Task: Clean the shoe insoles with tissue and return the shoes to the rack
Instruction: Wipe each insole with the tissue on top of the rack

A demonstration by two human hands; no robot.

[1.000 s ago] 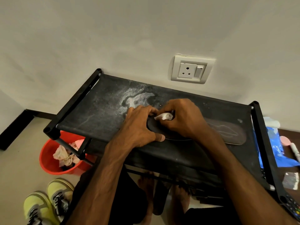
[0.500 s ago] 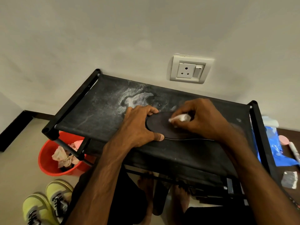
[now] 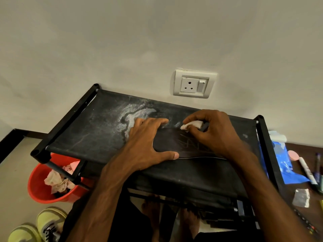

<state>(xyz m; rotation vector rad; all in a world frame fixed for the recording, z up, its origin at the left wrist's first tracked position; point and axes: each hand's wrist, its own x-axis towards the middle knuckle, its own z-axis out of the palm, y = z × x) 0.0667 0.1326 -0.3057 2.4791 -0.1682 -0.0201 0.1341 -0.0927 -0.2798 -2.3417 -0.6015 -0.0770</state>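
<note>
A black shoe rack [image 3: 90,137] stands against a pale wall, its fabric top shelf dusty, with a whitish stain near the back edge. The rack sits as it did a second ago.

The left hand [image 3: 145,145] has not moved: fingers spread and nearly straight, it presses down over the rounded end of a black insole [image 3: 167,144], with the thumb laid along the insole's near edge.

The right hand [image 3: 215,133] has slid rightward along the insole, away from the left hand it was touching a second ago. In the last half second it has barely shifted. Its fingers are curled and pinch a small white wad of tissue [image 3: 191,124] against the insole's far edge.

The insole lies flat and lengthwise on the top shelf, between the middle and the front edge. More of its dark, matte surface is uncovered than a second ago. Faint pale crisscross lines show on it just below the tissue, and a thin light line traces its near edge.

On the floor, partly under the rack's front left corner, a red bucket [image 3: 37,186] holds crumpled tissues [image 3: 57,182]. A pair of yellow-green sneakers [image 3: 49,222] sits on the floor nearer the person, beside their legs. Beyond the rack's right edge lies a blue plastic bag [image 3: 284,165]. A white wall socket [image 3: 194,83] is mounted above the back edge.
</note>
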